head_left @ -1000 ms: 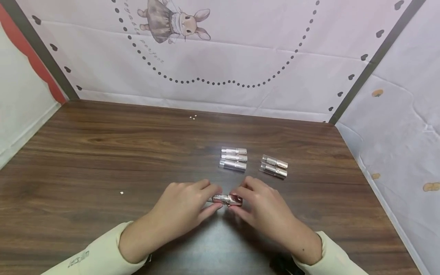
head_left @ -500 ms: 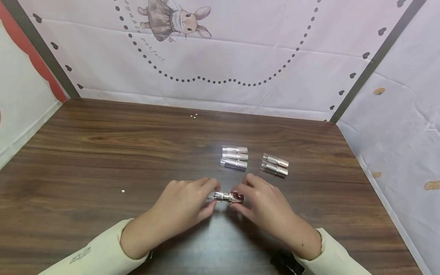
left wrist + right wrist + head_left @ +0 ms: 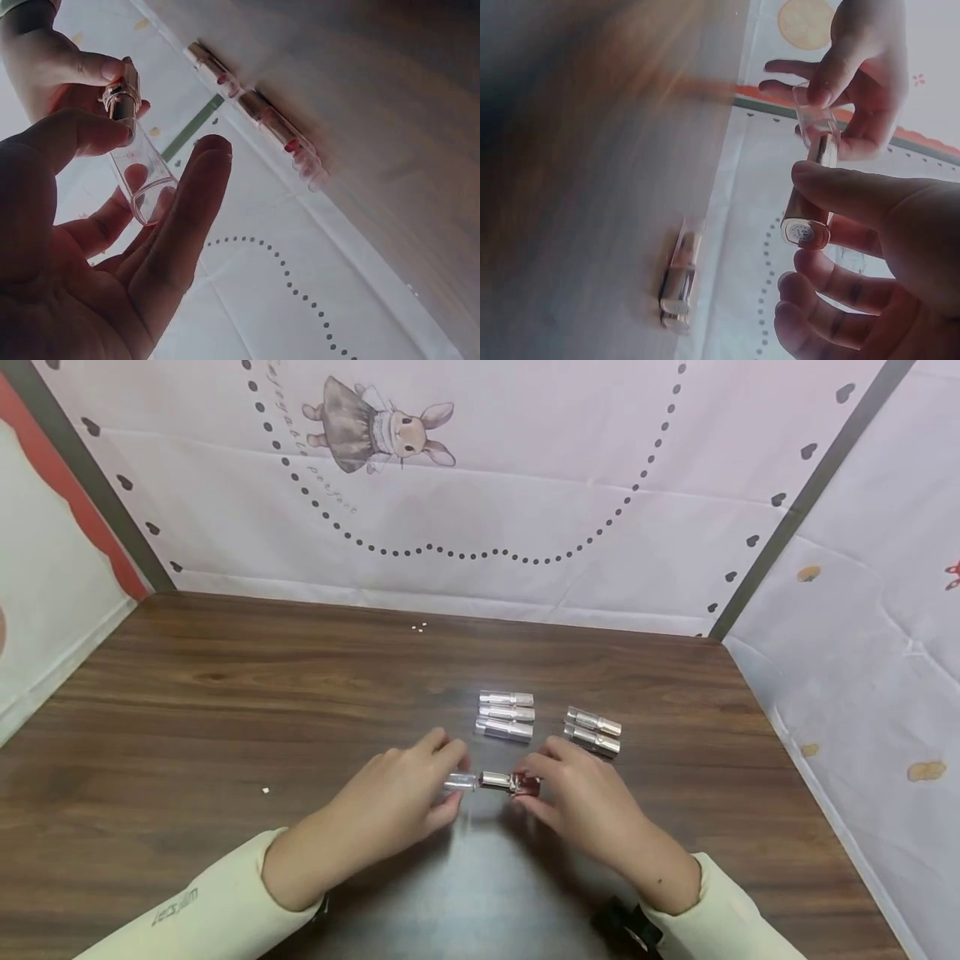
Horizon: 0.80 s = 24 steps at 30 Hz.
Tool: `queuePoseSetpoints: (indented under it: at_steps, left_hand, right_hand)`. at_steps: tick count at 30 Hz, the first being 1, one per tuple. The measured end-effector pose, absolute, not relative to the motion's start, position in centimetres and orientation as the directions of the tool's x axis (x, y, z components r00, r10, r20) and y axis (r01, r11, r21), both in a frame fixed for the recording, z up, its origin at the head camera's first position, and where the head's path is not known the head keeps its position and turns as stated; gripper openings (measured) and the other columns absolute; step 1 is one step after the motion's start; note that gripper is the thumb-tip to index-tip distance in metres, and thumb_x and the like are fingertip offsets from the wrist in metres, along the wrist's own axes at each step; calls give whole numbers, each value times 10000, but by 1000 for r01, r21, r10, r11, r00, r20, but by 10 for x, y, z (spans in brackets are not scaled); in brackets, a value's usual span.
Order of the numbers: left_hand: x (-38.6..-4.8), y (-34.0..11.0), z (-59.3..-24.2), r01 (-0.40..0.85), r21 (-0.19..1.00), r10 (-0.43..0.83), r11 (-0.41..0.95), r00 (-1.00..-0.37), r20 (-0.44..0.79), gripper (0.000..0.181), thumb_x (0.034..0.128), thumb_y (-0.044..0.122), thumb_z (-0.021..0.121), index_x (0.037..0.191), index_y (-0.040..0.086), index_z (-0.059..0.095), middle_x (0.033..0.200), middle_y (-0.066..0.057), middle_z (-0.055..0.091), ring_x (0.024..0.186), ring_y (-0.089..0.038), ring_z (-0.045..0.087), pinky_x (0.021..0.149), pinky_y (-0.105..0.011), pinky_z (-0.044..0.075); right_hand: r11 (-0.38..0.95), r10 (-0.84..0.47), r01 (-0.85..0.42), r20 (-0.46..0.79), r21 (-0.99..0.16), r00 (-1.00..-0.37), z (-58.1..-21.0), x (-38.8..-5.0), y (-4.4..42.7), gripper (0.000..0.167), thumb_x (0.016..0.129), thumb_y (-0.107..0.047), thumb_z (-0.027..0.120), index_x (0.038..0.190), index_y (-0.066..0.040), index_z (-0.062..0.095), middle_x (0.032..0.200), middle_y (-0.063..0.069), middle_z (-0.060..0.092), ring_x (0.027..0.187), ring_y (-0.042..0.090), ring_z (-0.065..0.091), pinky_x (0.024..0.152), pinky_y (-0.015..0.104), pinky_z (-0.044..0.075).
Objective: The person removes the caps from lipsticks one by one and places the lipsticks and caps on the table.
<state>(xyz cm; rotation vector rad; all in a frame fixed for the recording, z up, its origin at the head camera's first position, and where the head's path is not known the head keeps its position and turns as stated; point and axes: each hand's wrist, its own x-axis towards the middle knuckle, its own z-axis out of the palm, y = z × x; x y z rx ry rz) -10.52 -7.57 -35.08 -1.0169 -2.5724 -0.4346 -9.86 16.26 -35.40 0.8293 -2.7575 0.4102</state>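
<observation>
In the head view, my left hand [image 3: 405,789] pinches a clear lipstick cap [image 3: 460,782] between thumb and fingers. My right hand [image 3: 585,789] grips the base of a shiny metallic lipstick tube [image 3: 495,781] just to its right. Cap and tube lie in one line, close end to end. The left wrist view shows the see-through cap [image 3: 146,180] with its wide end toward my left palm. Seen from the right wrist, the tube [image 3: 802,210] has a round label on its base, held by my thumb and fingers. The tube's grasped end is partly hidden.
Beyond my hands, several capped lipsticks lie on the wooden table [image 3: 225,718]: a row of three [image 3: 506,714] and a pair [image 3: 592,732] to its right. Small white bits [image 3: 418,627] lie farther back. A black object [image 3: 630,927] sits by the right sleeve.
My left hand has drawn the clear cap leftward along the tube, baring more of the metal. My right hand stays nearly in place with the tube. The head view has tilted slightly.
</observation>
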Motion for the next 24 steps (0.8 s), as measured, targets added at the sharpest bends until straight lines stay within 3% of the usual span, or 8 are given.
queuePoseSetpoints:
  at_steps: [6,9,14,20,24]
  left_hand:
    - [-119,-77,-350,657,93,581,748,-716,388,272,787,274,801,960,167,620,822,38,543,468,-39,404,404,-183,270]
    - [-126,-76,-350,628,124,562,768,-754,339,252,804,285,797,959,177,630,807,46,535,496,-46,425,418,-206,299]
    - [-133,-73,-349,601,217,550,770,-796,254,224,831,262,782,958,162,627,818,40,550,529,-65,448,467,-233,369]
    - [-143,-69,-350,572,290,544,767,-820,178,228,856,243,772,961,144,596,822,22,552,541,-94,450,484,-239,373]
    - [-150,-66,-352,555,324,542,766,-829,137,223,869,248,767,975,144,601,828,26,564,587,-96,480,525,-246,404]
  right_hand:
    - [782,-503,-564,265,-265,-823,-357,-115,166,242,789,-268,856,985,-186,741,853,-72,648,734,84,629,638,236,492]
    - [769,-509,-544,193,-336,-839,-359,-125,164,218,816,-260,832,993,-181,732,856,-67,699,754,94,664,663,244,506]
    - [761,-523,-514,94,-396,-847,-366,-141,155,191,841,-256,808,995,-182,721,845,-76,733,742,60,662,668,231,506]
    - [752,-538,-516,71,-409,-840,-369,-151,148,168,825,-247,820,875,-188,670,722,-109,672,618,14,560,580,216,450]
    - [753,-530,-503,62,-423,-846,-370,-155,146,175,816,-216,823,863,-188,657,720,-110,643,627,40,547,585,227,442]
